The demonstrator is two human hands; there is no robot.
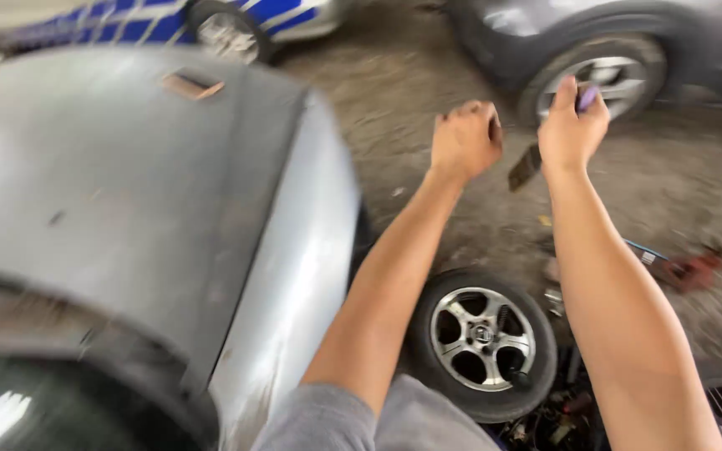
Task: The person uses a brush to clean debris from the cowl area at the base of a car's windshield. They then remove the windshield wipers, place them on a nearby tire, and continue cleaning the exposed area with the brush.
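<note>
A small purple object (pixel 588 97) sits pinched at the fingertips of the right hand (pixel 572 125), raised over the dirt ground (pixel 428 75); it is too blurred to name, but it looks light and rigid, easily held by its end. A dark flat strip (pixel 525 166) hangs between the hands, below the left hand (pixel 465 138), which is curled into a loose fist; whether it grips the strip cannot be told. Below lies a loose wheel (pixel 482 341) with a silver alloy rim, beside the grey car hood (pixel 127 192). A red tool (pixel 687 269) lies to the right.
</note>
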